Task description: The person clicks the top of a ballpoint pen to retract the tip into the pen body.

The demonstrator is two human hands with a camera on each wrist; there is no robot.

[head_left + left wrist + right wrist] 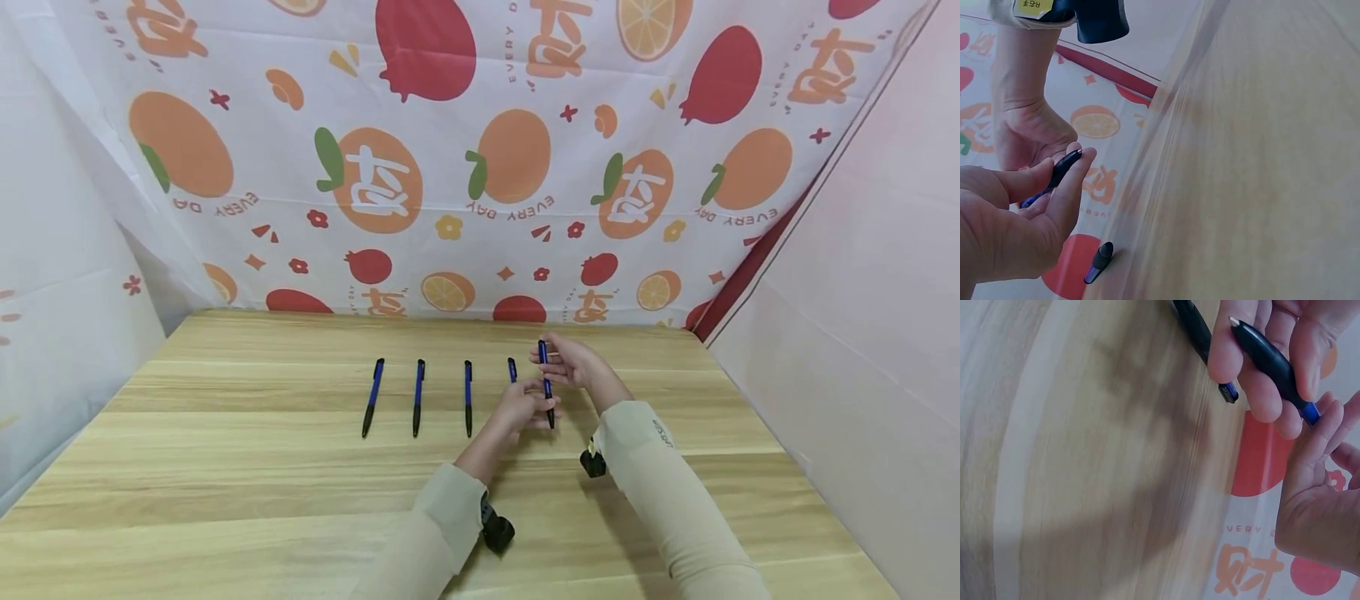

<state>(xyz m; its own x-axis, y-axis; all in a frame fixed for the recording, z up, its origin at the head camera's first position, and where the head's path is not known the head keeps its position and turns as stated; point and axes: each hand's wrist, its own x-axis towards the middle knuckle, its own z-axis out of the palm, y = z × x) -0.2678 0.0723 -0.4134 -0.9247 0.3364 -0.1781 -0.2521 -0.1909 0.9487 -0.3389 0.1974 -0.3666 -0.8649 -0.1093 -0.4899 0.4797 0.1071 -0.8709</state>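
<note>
A blue and black pen (547,387) is held between my two hands above the table. My left hand (517,408) pinches its black grip end between thumb and fingers, the small pale tip showing in the right wrist view (1266,356). At the blue clip end, my right hand (573,362) holds the pen with its fingertips. Just left of the hands lies a similar pen (512,368), its lower part hidden behind the left hand. Farther left, three more such pens (468,398) lie apart in a row, tips toward me.
The wood-grain table (225,467) ends at the back against a fruit-printed cloth (450,167). White cloth walls (847,333) stand on both sides. A dark camera (497,529) is strapped to each wrist.
</note>
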